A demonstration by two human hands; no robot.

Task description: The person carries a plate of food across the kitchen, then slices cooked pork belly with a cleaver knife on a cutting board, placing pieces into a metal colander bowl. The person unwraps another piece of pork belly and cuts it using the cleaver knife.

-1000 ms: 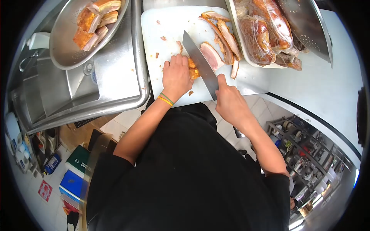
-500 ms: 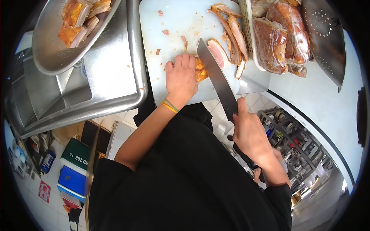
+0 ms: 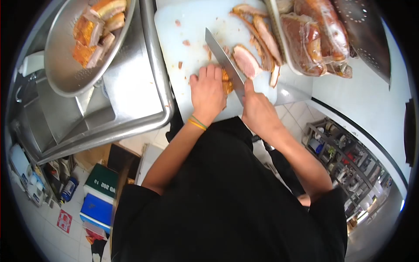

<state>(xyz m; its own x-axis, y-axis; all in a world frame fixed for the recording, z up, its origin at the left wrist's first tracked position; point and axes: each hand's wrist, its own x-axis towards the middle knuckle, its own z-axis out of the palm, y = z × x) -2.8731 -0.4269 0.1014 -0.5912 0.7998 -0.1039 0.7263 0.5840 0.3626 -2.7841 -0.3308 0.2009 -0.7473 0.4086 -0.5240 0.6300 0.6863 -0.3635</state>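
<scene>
On the white cutting board (image 3: 192, 26), my left hand (image 3: 208, 94) is closed over a browned piece of roast meat (image 3: 227, 85), its fingers curled on top and hiding much of it. My right hand (image 3: 262, 114) grips a large knife (image 3: 223, 59) by the handle. The long blade points up and left, lying across the meat's right side close to my left fingers; whether it has cut in, I cannot tell. A pale, rind-edged slice (image 3: 245, 62) sits just right of the blade. Several strips of meat (image 3: 266, 37) lie beyond it, and small scraps dot the board.
To the left, a metal bowl (image 3: 59, 70) holding chunks of meat stands over a steel sink and counter (image 3: 131, 96). A tray (image 3: 279, 39) carries plastic-wrapped meat (image 3: 301, 41) at the right. Beside it is a perforated metal colander (image 3: 371, 39). Shelving (image 3: 349, 161) stands lower right.
My right hand has moved up and left, bringing the knife further across the meat and closer to my left hand. My left hand stays on the meat while the view has shifted slightly.
</scene>
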